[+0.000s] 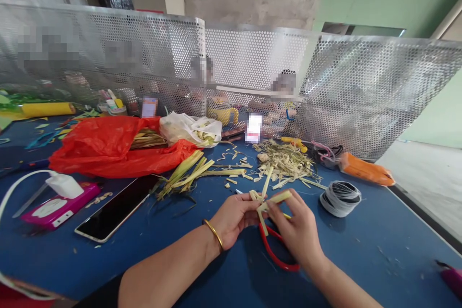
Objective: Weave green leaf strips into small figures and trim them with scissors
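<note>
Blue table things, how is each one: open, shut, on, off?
Strips: crossed, held by left hand and right hand
Scissors: partly hidden, can't tell if open
Black phone: flat, screen dark
Bright phone: upright, screen lit
Charger: plugged in
Red bag: open
White bag: open
Wire roll: coiled

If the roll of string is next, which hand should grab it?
Right, I think: the right hand is nearer the roll. The left hand is farther away. Both hold the pale strips, so the right would likely let go first.
</note>
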Motion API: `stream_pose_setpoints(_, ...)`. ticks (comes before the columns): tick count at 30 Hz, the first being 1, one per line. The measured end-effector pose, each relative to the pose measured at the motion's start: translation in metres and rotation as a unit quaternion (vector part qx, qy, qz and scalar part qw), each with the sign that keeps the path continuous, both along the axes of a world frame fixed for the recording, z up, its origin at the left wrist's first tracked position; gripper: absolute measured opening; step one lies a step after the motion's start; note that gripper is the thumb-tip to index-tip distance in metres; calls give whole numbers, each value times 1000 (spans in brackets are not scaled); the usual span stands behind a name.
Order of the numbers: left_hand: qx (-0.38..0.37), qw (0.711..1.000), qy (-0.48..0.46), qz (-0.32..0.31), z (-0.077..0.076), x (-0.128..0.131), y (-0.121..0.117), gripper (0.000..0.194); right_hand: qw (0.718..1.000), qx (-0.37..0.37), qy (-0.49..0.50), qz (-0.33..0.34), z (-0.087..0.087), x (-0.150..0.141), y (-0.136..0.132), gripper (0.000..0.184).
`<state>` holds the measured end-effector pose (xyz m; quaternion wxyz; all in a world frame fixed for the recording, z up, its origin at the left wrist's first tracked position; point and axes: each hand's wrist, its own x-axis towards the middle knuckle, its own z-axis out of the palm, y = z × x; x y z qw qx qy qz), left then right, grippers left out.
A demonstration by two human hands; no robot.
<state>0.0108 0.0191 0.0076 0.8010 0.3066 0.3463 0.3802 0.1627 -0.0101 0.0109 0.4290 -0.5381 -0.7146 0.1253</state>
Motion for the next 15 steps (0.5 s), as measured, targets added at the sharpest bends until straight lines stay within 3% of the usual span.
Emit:
stream_pose_setpoints(4,15,1000,9,-8,1,0,-1,20,957,-201,205,-34,-10,6,16,26)
stream_pose_setpoints(7,37,999,31,1,-1,1,-2,27,928,-257,270,-29,-17,4,20,30)
stream_pose_setpoints(10,31,996,65,48,-3,1,0,30,909,-303,285,-15,-15,-1,17,31)
stream_pose_setpoints(12,18,992,86,86,-4,0,4,29,919,-308,244,6,-9,-2,12,29)
stream_pose_setpoints(15,11,984,130,123,-5,-4,9,28,965,-225,108,75,2,0,7,15)
